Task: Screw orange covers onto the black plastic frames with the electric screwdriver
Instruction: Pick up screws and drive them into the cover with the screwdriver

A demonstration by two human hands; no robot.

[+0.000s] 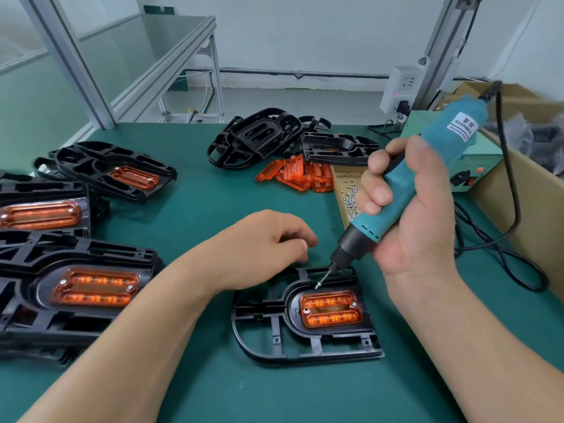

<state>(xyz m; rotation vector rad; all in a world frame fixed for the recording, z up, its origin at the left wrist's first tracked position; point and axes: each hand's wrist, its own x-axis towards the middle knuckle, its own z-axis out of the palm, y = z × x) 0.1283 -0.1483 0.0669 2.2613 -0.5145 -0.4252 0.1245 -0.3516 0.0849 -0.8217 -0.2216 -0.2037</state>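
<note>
- Right hand [418,215] wraps its fingers round the electric screwdriver [427,178], held tilted, with a screw [319,283] on the bit above the far edge of the black frame [274,328].
- Orange cover [330,309] sits in the frame's recess on the worktop [213,209]. Its right screw looks seated and the left hole looks open, so that hole is the likely target.
- Left hand [262,239] hovers just behind the frame, fingers loosely curled, nothing visible in them.
- Loose screws [349,199] lie near the right hand, handy for reloading.
</note>
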